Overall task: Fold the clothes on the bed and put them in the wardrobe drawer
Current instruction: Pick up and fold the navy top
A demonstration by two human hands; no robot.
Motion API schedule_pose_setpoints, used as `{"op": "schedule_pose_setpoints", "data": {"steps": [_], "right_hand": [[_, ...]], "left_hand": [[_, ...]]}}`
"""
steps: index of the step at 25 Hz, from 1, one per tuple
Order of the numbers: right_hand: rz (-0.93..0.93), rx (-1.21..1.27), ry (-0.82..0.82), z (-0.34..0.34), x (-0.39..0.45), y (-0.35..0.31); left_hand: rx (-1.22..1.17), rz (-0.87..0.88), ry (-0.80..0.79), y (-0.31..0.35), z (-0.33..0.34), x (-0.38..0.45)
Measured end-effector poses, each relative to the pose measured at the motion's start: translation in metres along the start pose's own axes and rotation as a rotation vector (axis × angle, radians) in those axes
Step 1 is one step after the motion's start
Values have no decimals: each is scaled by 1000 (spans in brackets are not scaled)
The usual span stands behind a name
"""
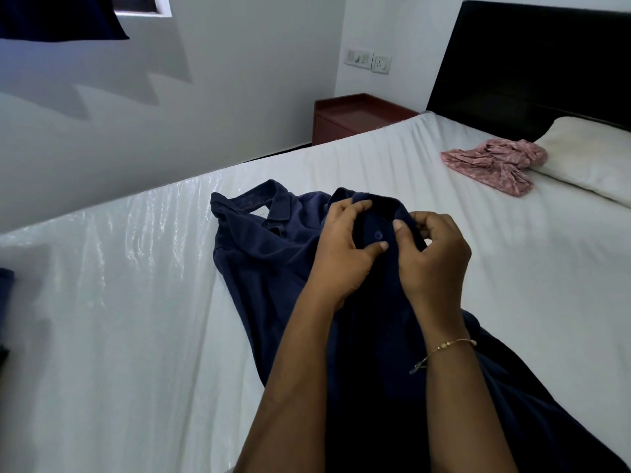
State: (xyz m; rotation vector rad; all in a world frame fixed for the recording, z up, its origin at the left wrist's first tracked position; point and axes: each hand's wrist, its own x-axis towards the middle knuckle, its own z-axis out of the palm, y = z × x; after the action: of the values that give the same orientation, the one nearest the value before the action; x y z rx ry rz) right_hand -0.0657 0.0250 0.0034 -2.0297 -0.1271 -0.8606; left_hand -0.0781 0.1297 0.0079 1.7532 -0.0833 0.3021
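Observation:
A navy polo shirt (273, 264) lies spread on the white bed (136, 302), collar toward the far side. My left hand (345, 254) and my right hand (433, 261) both pinch the shirt's button placket, with a button showing between the thumbs. The shirt's lower part runs under my forearms toward the near edge. A crumpled pink patterned garment (491, 163) lies at the far right of the bed, beside the pillow. The wardrobe drawer is not in view.
A white pillow (594, 155) rests against the black headboard (532, 59). A dark red bedside table (355, 116) stands beyond the bed near the wall. Dark blue fabric (6, 285) shows at the left edge. A dark curtain (58, 15) hangs top left.

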Motion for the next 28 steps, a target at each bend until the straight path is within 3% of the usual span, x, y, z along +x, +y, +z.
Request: {"op": "schedule_pose_setpoints", "data": {"steps": [5,13,19,22,24,28], "right_hand": [[-40,52,-98,2,0,-1],[368,359,-269,-3,9,-2],[414,443,-316,-3,8,-3],[328,332,-257,1,8,1],[167,165,-188,2,8,1],[-56,15,-121,5,3,-2]], "left_hand": [[-125,-39,94,1,1,-2],[-330,-268,205,3,6,-2],[-482,-359,277,2,9,-1],[-542,-403,230,2,8,-2],[-578,-408,190,2,7,-2],[-526,-310,202,4,5,-3]]}}
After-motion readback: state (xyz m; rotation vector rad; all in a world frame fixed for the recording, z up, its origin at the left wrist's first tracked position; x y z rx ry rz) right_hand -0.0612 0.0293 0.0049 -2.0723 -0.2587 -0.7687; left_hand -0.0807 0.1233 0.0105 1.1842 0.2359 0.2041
